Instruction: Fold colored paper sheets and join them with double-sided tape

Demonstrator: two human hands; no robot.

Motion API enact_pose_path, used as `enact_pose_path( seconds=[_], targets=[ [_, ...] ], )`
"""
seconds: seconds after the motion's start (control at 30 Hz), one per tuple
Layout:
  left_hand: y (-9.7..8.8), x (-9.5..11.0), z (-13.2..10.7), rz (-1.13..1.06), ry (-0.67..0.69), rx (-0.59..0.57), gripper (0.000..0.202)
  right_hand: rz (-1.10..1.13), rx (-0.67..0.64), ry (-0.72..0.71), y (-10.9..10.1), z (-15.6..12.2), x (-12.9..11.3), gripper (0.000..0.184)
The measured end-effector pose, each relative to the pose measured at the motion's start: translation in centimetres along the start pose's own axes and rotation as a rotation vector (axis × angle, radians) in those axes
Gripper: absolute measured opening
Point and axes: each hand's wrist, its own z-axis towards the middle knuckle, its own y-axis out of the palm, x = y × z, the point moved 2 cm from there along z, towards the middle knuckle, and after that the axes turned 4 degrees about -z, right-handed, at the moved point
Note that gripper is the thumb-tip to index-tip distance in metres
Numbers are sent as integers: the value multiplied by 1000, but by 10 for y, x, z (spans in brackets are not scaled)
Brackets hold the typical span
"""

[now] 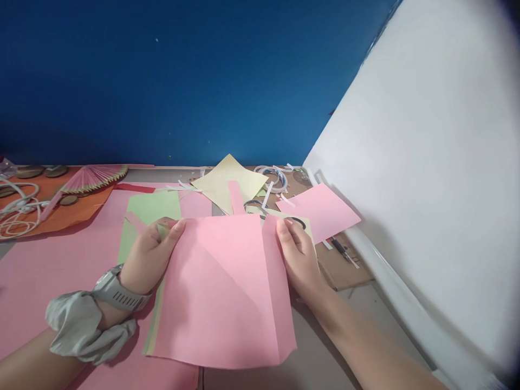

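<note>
In the head view, a large pink paper sheet (pixel 223 287) with a straight crease near its right edge is held above the table (pixel 368 306). The left hand (pixel 149 254) grips its upper left corner, thumb on top and the other fingers behind; the right hand (pixel 299 254) pinches the upper right corner in the same way. Green and cream paper edges show beneath the sheet's left side. A grey watch (pixel 117 290) and a pale grey fabric scrunchie (pixel 87 327) circle the left forearm.

Beyond the pink sheet lies a cream paper square (pixel 221 181), turned corner-up, with a narrow pink paper strip (pixel 236 197) in front of it. To the sheet's far right are a white ring-shaped roll (pixel 280 181), a smaller pink paper piece (pixel 319 212) and a black pen (pixel 342 249). To its far left, a pleated pink paper fan (pixel 95 180) and a looped white cable (pixel 20 208) rest on orange paper (pixel 87 210).
</note>
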Motion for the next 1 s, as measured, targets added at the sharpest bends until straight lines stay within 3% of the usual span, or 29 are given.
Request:
enact_pose_path(
  seconds=[0.17, 0.43, 0.7, 1.0],
  targets=[
    [-2, 2, -1, 27, 6, 45, 39, 76, -155, 52, 0, 5, 4, 29],
    [-2, 5, -5, 86, -24, 79, 37, 38, -34, 9, 2, 5, 5, 32],
    [4, 5, -7, 7, -106, 66, 39, 9, 88, -35, 3, -2, -2, 38],
    [8, 6, -9, -59, -107, 16, 42, 16, 132, -36, 5, -6, -7, 37]
  ],
)
